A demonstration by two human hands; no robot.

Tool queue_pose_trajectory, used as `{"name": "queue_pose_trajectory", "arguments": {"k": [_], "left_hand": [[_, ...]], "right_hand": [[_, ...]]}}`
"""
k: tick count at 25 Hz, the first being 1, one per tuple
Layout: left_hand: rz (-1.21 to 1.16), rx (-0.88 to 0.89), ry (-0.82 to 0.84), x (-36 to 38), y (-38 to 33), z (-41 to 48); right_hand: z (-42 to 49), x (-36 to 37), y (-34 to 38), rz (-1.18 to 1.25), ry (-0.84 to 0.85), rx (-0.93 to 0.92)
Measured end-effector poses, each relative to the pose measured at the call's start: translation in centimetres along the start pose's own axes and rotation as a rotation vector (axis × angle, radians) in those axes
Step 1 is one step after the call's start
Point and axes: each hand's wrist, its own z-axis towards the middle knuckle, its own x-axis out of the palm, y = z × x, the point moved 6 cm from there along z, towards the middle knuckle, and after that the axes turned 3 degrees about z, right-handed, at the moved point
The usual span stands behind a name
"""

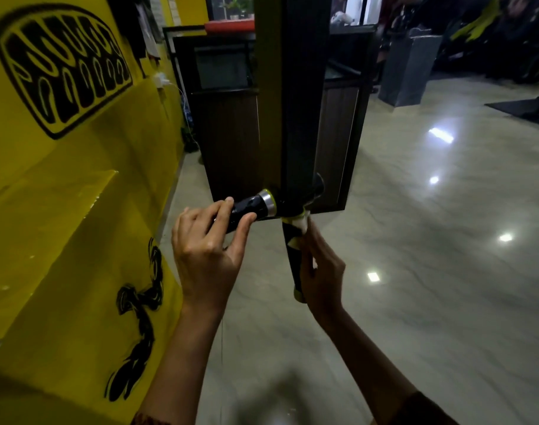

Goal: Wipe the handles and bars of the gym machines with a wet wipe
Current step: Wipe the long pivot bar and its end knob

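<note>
Nearest, the left hand (206,240) pinches a black handle with a silver ring (246,210) between thumb and fingers. The right hand (320,271) wraps a white wet wipe (302,223) round a second black handle (289,240) pointing downward. Both handles jut from a dark upright post (292,102) beyond.

Left hand (206,250) and right hand (321,271) bare, forearms uncovered. Left sleeve (148,420), right sleeve (427,409): dark reddish-brown, faintly patterned, ending near elbows.

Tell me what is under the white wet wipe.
The black downward-hanging grip handle; the white wet wipe and right hand cover its upper part and right side.
</note>
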Motion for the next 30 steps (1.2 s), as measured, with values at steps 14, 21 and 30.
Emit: {"name": "queue_pose_trajectory", "arguments": {"k": [14,21,30], "left_hand": [[0.009,0.019,-0.024,0.2,0.1,0.0],[0.023,0.014,-0.032,0.4,0.2,0.0],[0.009,0.022,-0.026,0.3,0.0,0.1]], "right_hand": [[2.6,0.4,-2.0,0.113,0.078,0.135],[-7.0,-2.9,-5.0,-0.064,0.199,0.116],[-2.3,0.8,2.4,-0.439,0.248,-0.491]]}}
